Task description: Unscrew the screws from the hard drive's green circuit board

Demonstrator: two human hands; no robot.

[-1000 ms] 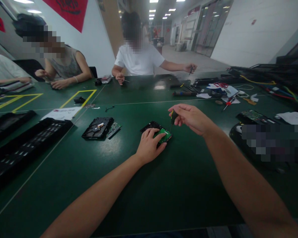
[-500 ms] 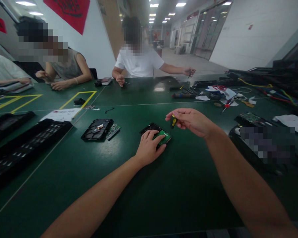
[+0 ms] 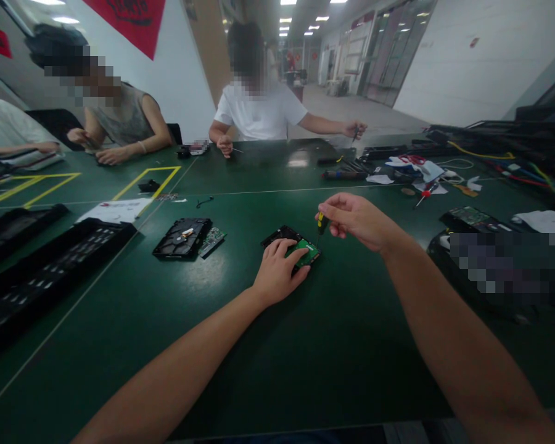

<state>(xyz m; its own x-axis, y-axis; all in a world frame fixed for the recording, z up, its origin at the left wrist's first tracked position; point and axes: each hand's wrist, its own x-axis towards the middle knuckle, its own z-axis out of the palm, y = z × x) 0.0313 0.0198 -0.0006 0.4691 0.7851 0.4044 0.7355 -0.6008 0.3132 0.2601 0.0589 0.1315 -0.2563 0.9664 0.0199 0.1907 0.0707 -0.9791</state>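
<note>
Green table (image 3: 333, 357); left hand (image 3: 276, 272) spread over drive casing (image 3: 285, 232) with circuit board (image 3: 310, 251), right hand (image 3: 357, 220) clamped on screwdriver (image 3: 322, 223).

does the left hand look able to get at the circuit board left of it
Probably yes: no object shows between the left hand and the circuit board, though the hand would likely have to lift off the hard drive.
</note>
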